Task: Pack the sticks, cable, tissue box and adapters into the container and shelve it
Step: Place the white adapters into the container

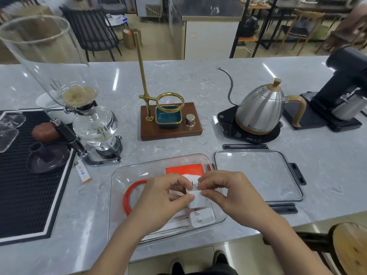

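White square plastic adapter (195, 199), metal prongs up, is pinched by left hand (165, 197) and right hand (228, 192). Both hover above the clear plastic container (119, 195).

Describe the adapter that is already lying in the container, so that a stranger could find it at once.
Find the clear container at the counter's near edge. In its near right corner lies a white adapter, prongs up. The other white adapter is held above it by both hands; this one lies free.

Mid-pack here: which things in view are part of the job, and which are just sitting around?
Job: container; lid; held adapter; second adapter; orange cable; tissue box.

Bystanders: kettle; siphon brewer; dripper stand; grinder; lighter.
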The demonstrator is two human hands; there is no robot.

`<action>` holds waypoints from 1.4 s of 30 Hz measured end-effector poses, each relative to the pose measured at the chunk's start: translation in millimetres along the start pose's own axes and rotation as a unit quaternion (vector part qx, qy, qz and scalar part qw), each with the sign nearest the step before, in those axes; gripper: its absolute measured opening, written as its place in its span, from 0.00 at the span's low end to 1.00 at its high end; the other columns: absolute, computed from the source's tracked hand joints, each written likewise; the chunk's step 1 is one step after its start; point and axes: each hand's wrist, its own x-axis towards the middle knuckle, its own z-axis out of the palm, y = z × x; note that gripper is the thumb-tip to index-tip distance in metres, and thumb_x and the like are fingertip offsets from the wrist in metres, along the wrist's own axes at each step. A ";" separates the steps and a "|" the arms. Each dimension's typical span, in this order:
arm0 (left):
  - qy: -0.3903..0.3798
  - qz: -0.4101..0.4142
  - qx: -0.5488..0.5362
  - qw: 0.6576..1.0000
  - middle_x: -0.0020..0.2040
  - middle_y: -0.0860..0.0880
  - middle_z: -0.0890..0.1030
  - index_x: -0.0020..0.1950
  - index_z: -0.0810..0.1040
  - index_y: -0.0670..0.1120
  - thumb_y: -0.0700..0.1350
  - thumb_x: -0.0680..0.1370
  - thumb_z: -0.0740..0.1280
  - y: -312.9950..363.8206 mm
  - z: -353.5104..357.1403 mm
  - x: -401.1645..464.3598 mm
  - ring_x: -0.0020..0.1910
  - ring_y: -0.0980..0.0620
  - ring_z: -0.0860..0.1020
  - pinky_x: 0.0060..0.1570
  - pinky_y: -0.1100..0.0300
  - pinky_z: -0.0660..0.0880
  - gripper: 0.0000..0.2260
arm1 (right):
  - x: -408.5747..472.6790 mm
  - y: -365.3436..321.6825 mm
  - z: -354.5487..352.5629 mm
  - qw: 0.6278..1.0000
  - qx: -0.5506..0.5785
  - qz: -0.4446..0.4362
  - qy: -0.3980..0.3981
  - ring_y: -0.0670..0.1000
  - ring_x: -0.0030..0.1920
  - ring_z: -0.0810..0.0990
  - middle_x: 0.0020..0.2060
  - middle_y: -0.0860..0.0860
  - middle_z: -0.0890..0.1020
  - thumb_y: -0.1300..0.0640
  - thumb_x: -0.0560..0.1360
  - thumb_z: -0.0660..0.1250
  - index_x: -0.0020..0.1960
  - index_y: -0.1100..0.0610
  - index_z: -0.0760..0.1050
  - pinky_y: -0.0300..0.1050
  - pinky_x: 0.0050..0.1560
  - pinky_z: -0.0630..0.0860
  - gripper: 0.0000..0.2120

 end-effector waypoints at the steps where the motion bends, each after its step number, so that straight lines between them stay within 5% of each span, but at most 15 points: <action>1: 0.000 0.003 0.005 1.000 0.44 0.52 0.84 0.42 0.84 0.51 0.37 0.71 0.77 -1.3 1.0 -0.3 0.44 0.56 0.82 0.42 0.59 0.82 0.09 | -0.2 0.3 -0.3 1.000 -0.011 -0.002 -0.008 0.41 0.48 0.82 0.47 0.41 0.84 0.63 0.73 0.73 0.47 0.53 0.85 0.33 0.51 0.77 0.07; 22: -0.012 0.037 0.042 0.998 0.47 0.48 0.81 0.42 0.83 0.48 0.34 0.71 0.75 -18.1 18.1 2.3 0.44 0.53 0.82 0.44 0.58 0.83 0.09 | -3.8 0.8 4.2 0.988 -0.135 -0.032 -0.063 0.43 0.51 0.81 0.47 0.42 0.85 0.64 0.76 0.68 0.50 0.51 0.85 0.36 0.53 0.75 0.11; 32: -0.030 0.029 0.092 0.995 0.41 0.55 0.79 0.47 0.82 0.54 0.39 0.69 0.77 -23.0 26.6 8.2 0.41 0.54 0.81 0.43 0.54 0.82 0.13 | -1.7 7.4 8.7 0.983 -0.174 -0.007 -0.065 0.43 0.46 0.81 0.46 0.44 0.85 0.66 0.74 0.67 0.49 0.52 0.83 0.22 0.46 0.65 0.12; 37: -0.042 0.044 0.101 0.993 0.42 0.59 0.79 0.45 0.82 0.54 0.38 0.68 0.77 -22.3 27.5 9.4 0.43 0.55 0.79 0.42 0.57 0.82 0.13 | -0.6 7.9 8.4 0.980 -0.181 -0.012 -0.077 0.45 0.44 0.80 0.46 0.45 0.84 0.65 0.75 0.66 0.49 0.52 0.82 0.34 0.45 0.75 0.11; 42: -0.042 0.037 0.102 0.993 0.41 0.54 0.80 0.45 0.84 0.51 0.38 0.68 0.78 -24.1 27.8 11.0 0.43 0.55 0.79 0.39 0.66 0.78 0.11 | 0.0 7.6 9.8 0.982 -0.175 -0.008 -0.065 0.44 0.34 0.72 0.37 0.45 0.80 0.68 0.71 0.64 0.43 0.52 0.78 0.40 0.35 0.73 0.12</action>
